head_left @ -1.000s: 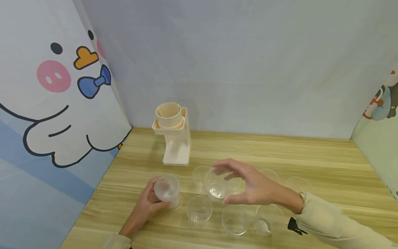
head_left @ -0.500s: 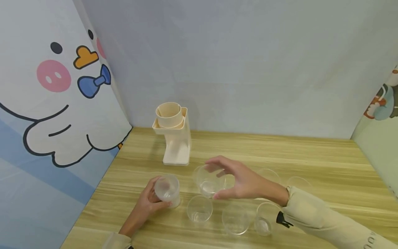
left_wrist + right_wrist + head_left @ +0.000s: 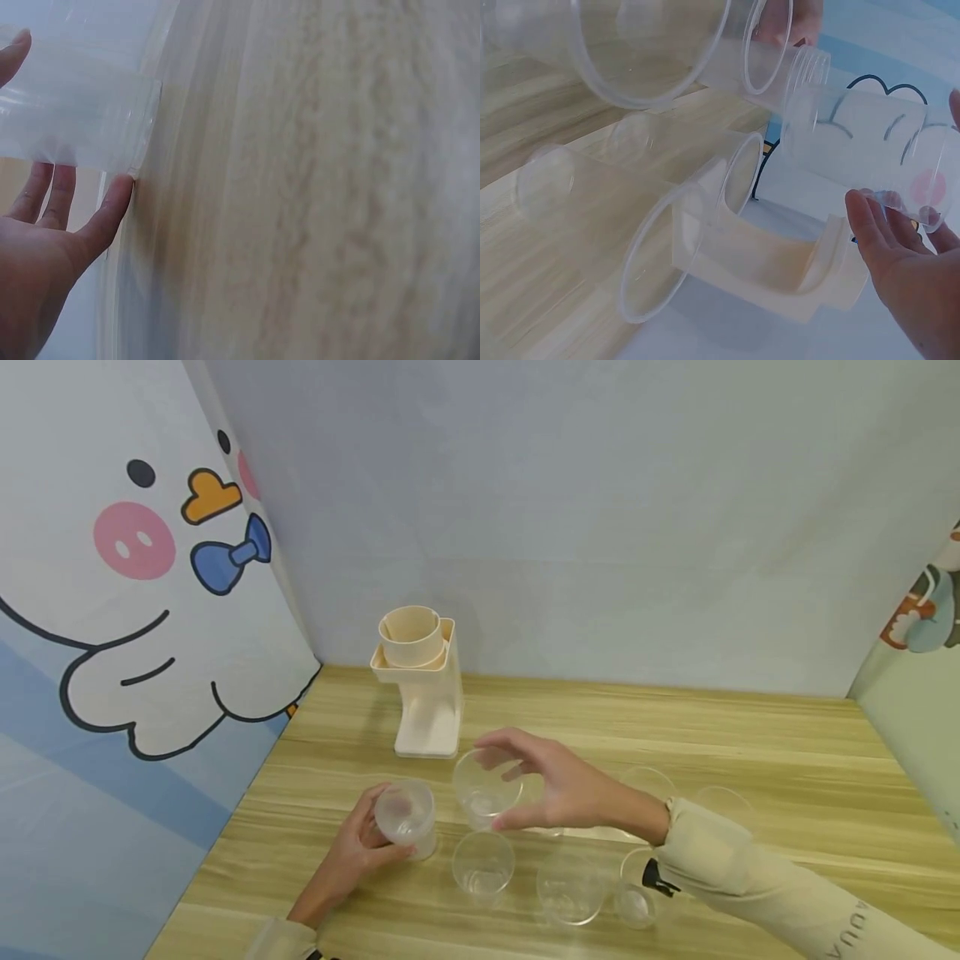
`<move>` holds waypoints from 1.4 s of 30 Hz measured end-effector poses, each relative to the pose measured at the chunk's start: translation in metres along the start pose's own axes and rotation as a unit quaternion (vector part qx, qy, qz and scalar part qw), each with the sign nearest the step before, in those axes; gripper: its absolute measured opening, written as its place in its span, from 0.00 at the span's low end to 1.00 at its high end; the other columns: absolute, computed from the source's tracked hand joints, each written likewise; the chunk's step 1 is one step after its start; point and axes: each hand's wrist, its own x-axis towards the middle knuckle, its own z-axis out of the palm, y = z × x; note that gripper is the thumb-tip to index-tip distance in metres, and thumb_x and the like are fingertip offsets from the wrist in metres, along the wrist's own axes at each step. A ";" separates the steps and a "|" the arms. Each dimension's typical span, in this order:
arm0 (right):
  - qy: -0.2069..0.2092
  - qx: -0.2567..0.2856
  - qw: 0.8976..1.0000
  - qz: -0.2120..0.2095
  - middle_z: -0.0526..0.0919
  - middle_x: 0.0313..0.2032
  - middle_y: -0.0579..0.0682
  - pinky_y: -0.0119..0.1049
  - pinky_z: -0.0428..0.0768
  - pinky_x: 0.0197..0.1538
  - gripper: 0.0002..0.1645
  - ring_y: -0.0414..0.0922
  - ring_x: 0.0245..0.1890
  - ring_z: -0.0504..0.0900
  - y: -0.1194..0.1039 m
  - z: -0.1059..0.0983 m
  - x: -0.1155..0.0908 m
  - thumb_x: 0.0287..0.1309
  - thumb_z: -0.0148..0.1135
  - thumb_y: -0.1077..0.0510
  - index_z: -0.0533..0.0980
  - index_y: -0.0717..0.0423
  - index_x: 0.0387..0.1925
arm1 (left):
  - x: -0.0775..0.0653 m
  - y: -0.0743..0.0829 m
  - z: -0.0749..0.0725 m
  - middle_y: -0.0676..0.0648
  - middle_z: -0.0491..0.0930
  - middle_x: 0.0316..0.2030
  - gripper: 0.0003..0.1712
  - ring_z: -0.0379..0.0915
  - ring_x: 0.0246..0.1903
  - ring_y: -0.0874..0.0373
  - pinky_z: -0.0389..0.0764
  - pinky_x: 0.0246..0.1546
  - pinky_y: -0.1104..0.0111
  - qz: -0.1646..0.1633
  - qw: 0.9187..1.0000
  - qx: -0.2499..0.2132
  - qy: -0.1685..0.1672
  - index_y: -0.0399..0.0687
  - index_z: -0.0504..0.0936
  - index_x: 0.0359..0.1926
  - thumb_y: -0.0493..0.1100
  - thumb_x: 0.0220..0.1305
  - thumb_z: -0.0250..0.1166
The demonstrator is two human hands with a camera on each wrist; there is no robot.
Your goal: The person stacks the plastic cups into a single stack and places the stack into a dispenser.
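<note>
A translucent plastic cup (image 3: 405,810) stands upright at the left, and my left hand (image 3: 347,857) grips it round the side. In the left wrist view, fingers and thumb lie on either side of that cup (image 3: 82,112); the right wrist view shows several close-set rims there, like stacked cups. My right hand (image 3: 566,783) holds a clear plastic cup (image 3: 472,785) between thumb and fingers, raised over the table to the right of the stack. In the right wrist view the fingers (image 3: 866,225) lie along this cup (image 3: 877,142).
Several clear cups, among them a near one (image 3: 483,868) and a middle one (image 3: 570,889), stand upright in front of and under my right arm. Behind my hands is a cream-coloured stand (image 3: 427,727) with a round cup-like piece (image 3: 411,643) on top. Cloth walls (image 3: 637,527) enclose the table.
My right hand has moved left with the clear cup, coming closer to the stack. The left hand keeps its grip in the same place.
</note>
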 end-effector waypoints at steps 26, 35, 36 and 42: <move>-0.012 0.026 1.000 0.008 0.75 0.52 0.57 0.38 0.75 0.54 0.44 0.49 0.53 0.76 -0.006 0.020 0.044 0.42 0.77 0.60 0.65 0.59 0.61 | 0.002 0.000 -0.006 0.40 0.68 0.58 0.47 0.68 0.56 0.49 0.75 0.49 0.61 -0.007 1.000 0.011 -0.022 0.50 0.61 0.65 0.32 0.46 0.75; -0.021 0.021 1.000 0.005 0.75 0.51 0.56 0.40 0.75 0.54 0.43 0.51 0.53 0.76 -0.010 0.027 0.058 0.42 0.77 0.59 0.65 0.61 0.60 | 0.003 0.000 -0.006 0.40 0.66 0.58 0.47 0.67 0.56 0.50 0.75 0.49 0.64 -0.003 1.000 0.006 -0.030 0.50 0.60 0.66 0.32 0.47 0.74; -0.024 0.020 0.999 0.006 0.75 0.50 0.56 0.40 0.75 0.54 0.43 0.51 0.53 0.76 -0.010 0.028 0.060 0.41 0.77 0.59 0.65 0.62 0.60 | 0.003 0.000 -0.005 0.40 0.66 0.59 0.47 0.67 0.56 0.50 0.75 0.49 0.64 -0.004 1.000 0.006 -0.030 0.50 0.60 0.66 0.32 0.47 0.74; -0.030 0.006 1.000 0.005 0.76 0.50 0.58 0.37 0.76 0.53 0.43 0.51 0.52 0.76 -0.009 0.033 0.068 0.40 0.77 0.61 0.66 0.64 0.59 | 0.002 0.002 -0.006 0.40 0.66 0.59 0.46 0.67 0.56 0.50 0.75 0.50 0.65 -0.006 0.999 0.009 -0.032 0.50 0.60 0.65 0.33 0.48 0.73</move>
